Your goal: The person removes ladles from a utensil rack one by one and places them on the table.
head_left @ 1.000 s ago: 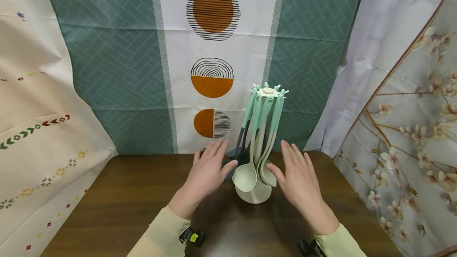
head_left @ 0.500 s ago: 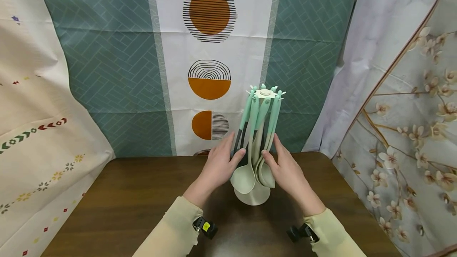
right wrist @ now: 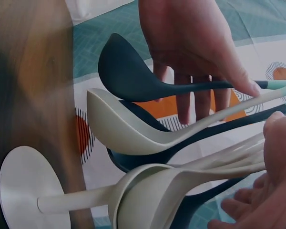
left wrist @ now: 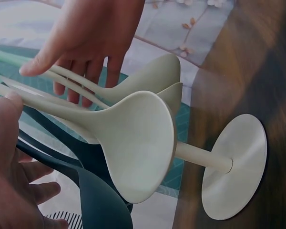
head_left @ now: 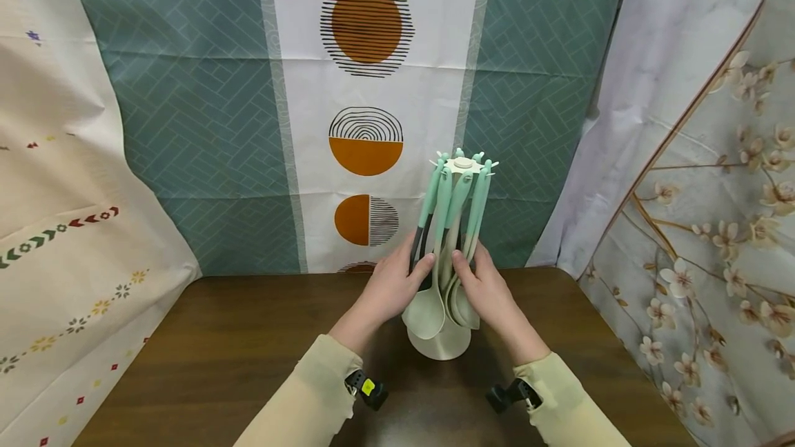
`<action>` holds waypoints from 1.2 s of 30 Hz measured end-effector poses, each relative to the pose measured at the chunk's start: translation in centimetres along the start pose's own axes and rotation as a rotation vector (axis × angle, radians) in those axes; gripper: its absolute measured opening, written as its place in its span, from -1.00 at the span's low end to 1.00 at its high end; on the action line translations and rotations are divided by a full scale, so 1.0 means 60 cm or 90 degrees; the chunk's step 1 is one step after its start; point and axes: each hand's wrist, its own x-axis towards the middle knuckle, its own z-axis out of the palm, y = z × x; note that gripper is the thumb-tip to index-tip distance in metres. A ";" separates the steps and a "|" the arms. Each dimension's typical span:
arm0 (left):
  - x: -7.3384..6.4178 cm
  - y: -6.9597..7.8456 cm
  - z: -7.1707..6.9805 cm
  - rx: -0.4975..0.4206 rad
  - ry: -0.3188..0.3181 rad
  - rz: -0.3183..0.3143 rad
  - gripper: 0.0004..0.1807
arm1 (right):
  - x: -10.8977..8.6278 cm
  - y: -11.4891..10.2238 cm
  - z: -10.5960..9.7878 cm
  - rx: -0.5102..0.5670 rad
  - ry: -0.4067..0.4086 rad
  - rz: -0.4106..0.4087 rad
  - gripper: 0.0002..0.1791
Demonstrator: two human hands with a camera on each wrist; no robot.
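Observation:
A cream utensil stand (head_left: 442, 347) holds several hanging kitchen utensils with mint-green handles (head_left: 444, 193). At its front hangs a cream ladle (left wrist: 133, 148); dark blue-green utensils such as a ladle (right wrist: 126, 71) hang on the left side, and cream utensils (head_left: 463, 305) on the right. My left hand (head_left: 393, 287) holds the left side of the bundle, thumb in front by the cream ladle's stem, fingers behind the dark stems. From the opposite side my right hand (head_left: 487, 293) holds the cream stems, thumb in front and fingers behind. The stand is upright.
The stand's round base (left wrist: 236, 167) rests on a brown wooden table (head_left: 261, 357). Behind it hangs a green and white patterned cloth (head_left: 366, 219). A cream cloth (head_left: 74, 281) hangs at the left and a floral one (head_left: 689, 295) at the right.
Both hands, at first apart on either side of the stand, have moved inward and now hold the hanging utensils between them. The stand has stayed in its place on the table.

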 end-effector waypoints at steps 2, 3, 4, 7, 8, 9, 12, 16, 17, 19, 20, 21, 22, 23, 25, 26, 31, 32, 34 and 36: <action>0.002 0.000 0.001 -0.003 -0.002 0.004 -0.29 | 0.002 -0.001 0.003 0.008 0.009 -0.011 -0.21; 0.003 0.000 0.001 -0.009 -0.003 0.004 -0.29 | 0.003 -0.002 0.004 0.014 0.010 -0.013 -0.20; 0.004 -0.001 0.002 -0.012 -0.004 0.003 -0.29 | 0.005 -0.002 0.005 0.023 0.011 -0.019 -0.20; 0.005 0.000 0.003 -0.035 -0.015 -0.001 -0.30 | 0.009 -0.003 0.007 0.038 0.007 -0.031 -0.20; 0.005 0.001 0.003 -0.042 -0.019 -0.003 -0.30 | 0.009 -0.002 0.007 0.040 0.006 -0.034 -0.21; 0.004 0.002 0.004 -0.051 -0.023 -0.005 -0.30 | 0.009 -0.003 0.007 0.040 0.006 -0.035 -0.22; 0.002 0.005 0.004 -0.067 -0.029 -0.008 -0.30 | 0.008 -0.003 0.008 0.032 0.011 -0.036 -0.25; 0.002 0.005 0.007 -0.077 -0.028 -0.006 -0.30 | 0.006 -0.003 0.010 0.029 0.022 -0.036 -0.28; 0.002 0.005 0.009 -0.080 -0.028 -0.003 -0.30 | 0.005 -0.002 0.011 0.031 0.024 -0.036 -0.29; 0.001 0.005 0.011 -0.084 -0.031 -0.002 -0.32 | 0.004 -0.002 0.012 0.033 0.027 -0.034 -0.30; 0.001 0.005 0.012 -0.087 -0.033 0.001 -0.32 | 0.003 -0.002 0.012 0.033 0.029 -0.034 -0.30; 0.000 0.005 0.013 -0.089 -0.034 0.004 -0.33 | 0.002 -0.002 0.013 0.032 0.031 -0.035 -0.31; 0.000 0.007 0.013 -0.091 -0.036 0.004 -0.33 | 0.002 -0.002 0.013 0.032 0.034 -0.037 -0.31; 0.000 0.008 0.014 -0.094 -0.037 0.005 -0.34 | 0.001 -0.002 0.013 0.030 0.037 -0.038 -0.32; -0.001 0.011 0.014 -0.093 -0.037 0.006 -0.33 | 0.000 -0.004 0.012 0.027 0.041 -0.041 -0.33; -0.001 0.012 0.014 -0.093 -0.038 0.007 -0.33 | -0.001 -0.005 0.012 0.024 0.044 -0.042 -0.33; -0.003 0.018 0.016 -0.083 -0.031 0.024 -0.38 | -0.006 -0.010 0.009 0.004 0.060 -0.048 -0.34; -0.003 0.019 0.016 -0.084 -0.031 0.028 -0.39 | -0.007 -0.011 0.009 -0.001 0.065 -0.049 -0.35; -0.006 0.020 0.018 -0.085 -0.032 0.029 -0.40 | -0.011 -0.013 0.008 -0.010 0.074 -0.051 -0.36; -0.008 0.022 0.019 -0.089 -0.034 0.023 -0.40 | -0.015 -0.015 0.007 -0.015 0.078 -0.049 -0.37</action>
